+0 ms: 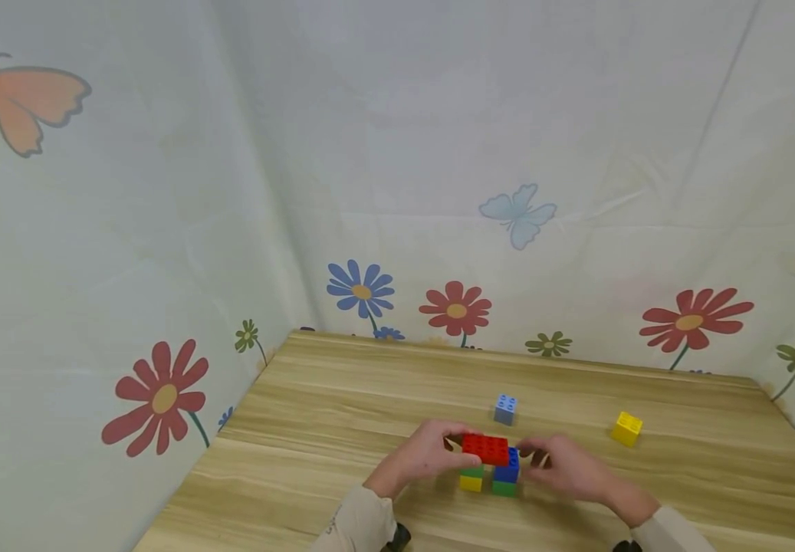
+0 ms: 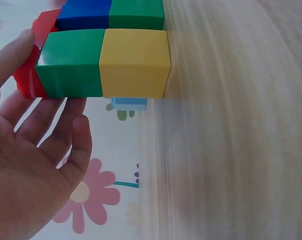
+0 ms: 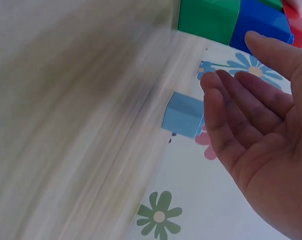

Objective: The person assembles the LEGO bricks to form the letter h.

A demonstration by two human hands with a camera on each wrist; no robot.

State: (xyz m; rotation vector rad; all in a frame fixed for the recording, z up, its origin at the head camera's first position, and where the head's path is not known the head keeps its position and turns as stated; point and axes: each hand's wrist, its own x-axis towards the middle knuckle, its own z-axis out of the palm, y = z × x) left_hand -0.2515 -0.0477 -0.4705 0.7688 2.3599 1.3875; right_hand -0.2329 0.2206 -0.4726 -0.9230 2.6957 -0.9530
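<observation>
A long red brick (image 1: pixel 484 449) lies across two short columns of toy building bricks. The left column is a green brick (image 2: pixel 73 62) over a yellow brick (image 2: pixel 136 62); the right one is a blue brick (image 1: pixel 507 469) over a green brick (image 1: pixel 504 488). Some of the blue brick's studs show beyond the red brick's right end. My left hand (image 1: pixel 431 448) pinches the red brick at its left end, thumb in front and fingers behind. Beside the blue brick is my right hand (image 1: pixel 566 465), its fingers loosely bent around nothing; whether its thumb touches the blue brick I cannot tell.
Behind the columns a light blue brick (image 1: pixel 505 409) stands on the wooden table (image 1: pixel 342 399). Farther right sits a yellow brick (image 1: pixel 627 428). A pale cloth (image 1: pixel 397 153) printed with flowers and butterflies hangs along the table's back and left edges.
</observation>
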